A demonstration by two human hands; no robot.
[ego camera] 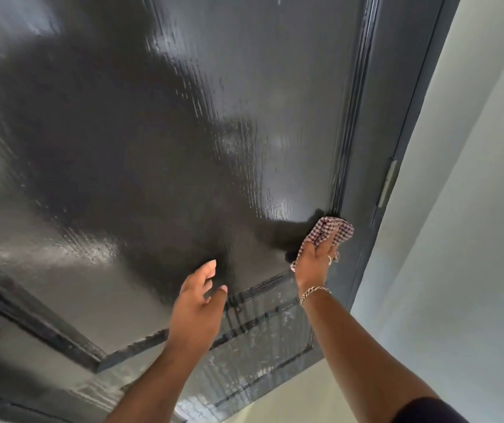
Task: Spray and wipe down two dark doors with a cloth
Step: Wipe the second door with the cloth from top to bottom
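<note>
One dark door (153,132), glossy and streaked wet; one checked cloth (330,232) pressed flat against its right edge under the right hand (313,264), fingers straight; left hand (197,306) near the door, fingers relaxed, holding nothing.

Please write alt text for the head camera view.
A right hand presses a checked cloth against a wet, glossy dark door near its hinge-side edge. The empty left hand hovers open beside it.
</note>
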